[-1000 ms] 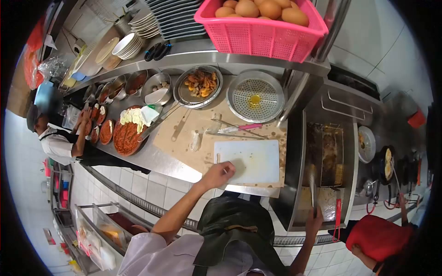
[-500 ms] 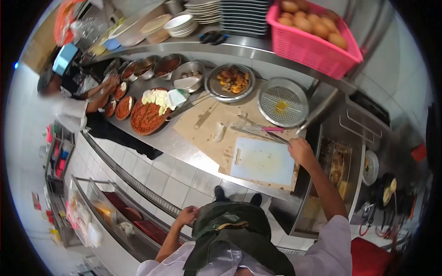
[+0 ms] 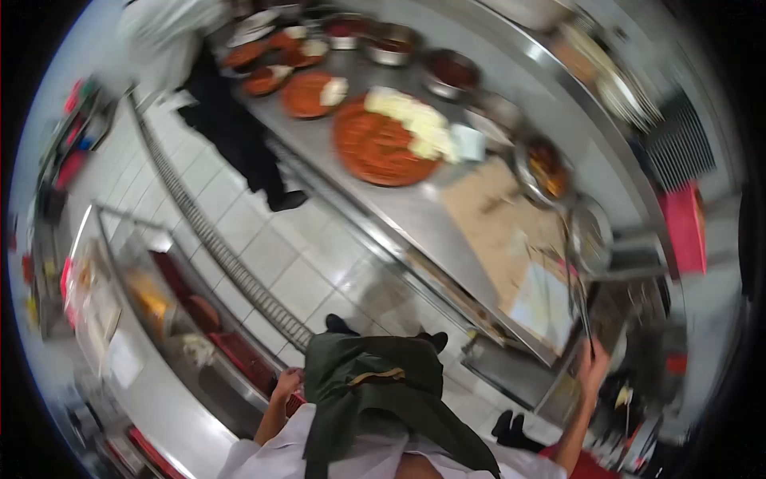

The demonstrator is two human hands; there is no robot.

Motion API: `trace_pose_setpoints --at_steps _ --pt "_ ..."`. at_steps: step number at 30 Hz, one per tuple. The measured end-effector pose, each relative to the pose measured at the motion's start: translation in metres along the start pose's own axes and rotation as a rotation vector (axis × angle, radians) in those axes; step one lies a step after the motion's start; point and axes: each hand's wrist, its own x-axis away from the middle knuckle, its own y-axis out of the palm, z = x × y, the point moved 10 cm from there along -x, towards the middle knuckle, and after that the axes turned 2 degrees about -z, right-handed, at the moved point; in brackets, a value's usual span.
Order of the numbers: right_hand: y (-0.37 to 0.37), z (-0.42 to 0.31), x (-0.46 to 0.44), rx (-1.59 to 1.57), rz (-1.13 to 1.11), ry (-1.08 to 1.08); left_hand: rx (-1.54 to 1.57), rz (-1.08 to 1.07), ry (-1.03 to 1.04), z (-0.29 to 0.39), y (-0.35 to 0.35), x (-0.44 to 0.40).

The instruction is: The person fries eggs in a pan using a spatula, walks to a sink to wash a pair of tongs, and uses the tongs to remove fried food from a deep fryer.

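Observation:
My right hand is closed around long metal tongs, which point up toward the back of the counter. Beside the tongs lies a white cutting board on a brown sheet. Behind them are a perforated metal pan and a bowl of orange-brown food, both blurred. Low at my left side, next to my green apron, my left hand is loosely curled, with nothing visible in it. It is close to the edge of a steel unit with sunken containers.
A large round dish with red sauce and white slices sits on the steel counter, near smaller red dishes. A co-worker in dark trousers stands at the far left. A pink basket is at the right. A floor grate crosses the tiles.
My view has swung left, so the counter appears tilted and shifted right. My right hand and the tongs now point more upright at the board's right side. My left hand is lower.

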Motion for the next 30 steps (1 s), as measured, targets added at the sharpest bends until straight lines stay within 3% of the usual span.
trace_pose_setpoints --at_steps 1,2,3,4,5,6,7,8,9,10,11,13,15,17,19,21,25,29,30 --pt "0.012 -0.012 0.02 -0.013 -0.042 0.043 0.042 -0.03 0.1 0.018 -0.02 0.001" --pt "0.022 -0.001 0.043 -0.006 0.036 -0.015 -0.038 0.095 0.026 0.052 -0.041 0.028" --pt "0.03 -0.051 0.065 -0.045 -0.042 0.065 0.038 0.061 0.064 0.044 -0.069 0.004" --pt "0.044 -0.069 0.088 0.138 -0.06 0.005 0.022 0.099 0.038 0.055 -0.093 -0.004" --pt "0.063 -0.115 0.107 0.116 -0.157 0.013 0.075 0.112 -0.047 0.062 -0.115 -0.016" --pt "0.084 -0.155 0.122 0.115 -0.173 -0.038 0.12 0.041 -0.006 0.067 -0.137 -0.044" --pt "0.116 -0.134 0.142 -0.07 -0.182 0.008 0.055 0.072 0.049 0.085 -0.157 -0.054" --pt "0.147 -0.116 0.153 -0.094 -0.248 -0.075 0.027 0.042 0.064 0.112 -0.169 -0.054" --pt "0.148 -0.233 0.153 0.048 -0.286 -0.206 0.032 0.047 0.117 0.135 -0.185 -0.064" --pt "0.188 -0.212 0.157 0.144 -0.402 -0.416 0.005 0.061 0.134 0.167 -0.198 -0.061" --pt "0.205 -0.308 0.142 -0.107 -0.377 -0.565 0.021 0.046 0.137 0.189 -0.212 -0.067" --pt "0.311 -0.302 0.106 -0.237 -0.409 -0.402 -0.032 0.04 0.152 0.243 -0.253 -0.074" --pt "0.356 -0.52 0.081 -0.124 -0.568 -0.514 -0.054 0.01 0.168 0.262 -0.303 -0.101" --pt "0.424 -0.639 0.045 -0.262 -0.581 -0.579 -0.173 0.057 0.209 0.297 -0.361 -0.099" --pt "0.498 -0.779 0.043 -0.298 -0.719 -0.855 0.012 0.19 0.432 0.369 -0.429 -0.039" --pt "0.552 -0.939 0.042 -0.514 -0.839 -0.833 0.1 0.312 0.48 0.384 -0.497 -0.04" --pt "0.653 -1.213 0.065 -0.851 -0.742 -1.216 0.411 0.399 0.555 0.453 -0.614 -0.009" --pt "0.76 -1.458 0.119 -0.809 -0.897 -1.304 0.606 0.401 0.711 0.536 -0.746 -0.038" --pt "0.791 -1.508 0.134 -0.816 -0.994 -1.226 0.657 0.487 0.775 0.557 -0.784 -0.035"
